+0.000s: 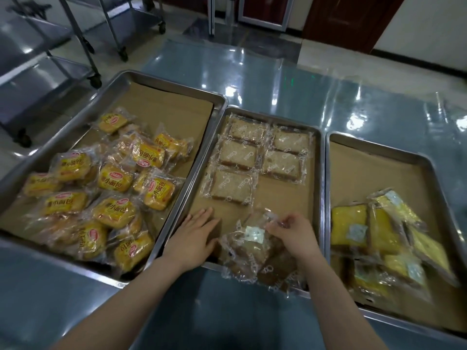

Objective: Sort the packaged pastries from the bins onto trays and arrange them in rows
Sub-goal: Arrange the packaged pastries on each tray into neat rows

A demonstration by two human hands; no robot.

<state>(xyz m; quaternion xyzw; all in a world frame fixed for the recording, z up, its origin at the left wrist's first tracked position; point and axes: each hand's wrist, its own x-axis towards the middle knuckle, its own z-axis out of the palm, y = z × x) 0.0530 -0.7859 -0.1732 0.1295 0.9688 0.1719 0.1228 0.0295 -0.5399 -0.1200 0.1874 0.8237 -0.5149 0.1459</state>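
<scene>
looking down through the head camera, i see three steel trays side by side on the glossy blue-grey tabletop (278, 92), each lined with brown paper.

the middle tray (319, 198) holds five brown bread packets (238, 154) laid flat at its far end in two columns, three on the left and two on the right. at the near end sits a small heap of brown packets (275, 271), jumbled and hanging over the front rim.

the left hand (194, 238) lies palm down on the bare paper at the near left corner of that tray. its fingers (202, 215) are straight, spread a little, and hold nothing. they are just beside the heap, and i cannot tell whether they touch it.

the right hand (293, 233) is over the heap. its fingers (278, 227) are curled and pinch the crinkled clear edge of the top packet (242, 248), which shows a small white sachet through its wrapper.

the left tray (174, 89) carries a loose pile of yellow-labelled bun packets (115, 178) that covers its near half. they overlap at all angles, and the far paper is bare.

the right tray (374, 178) has yellow cake packets (379, 231) bunched at its near end, some flat and some leaning on each other.

beyond the tabletop, at the upper left, stand wheeled metal carts (75, 34) on a pale floor.
</scene>
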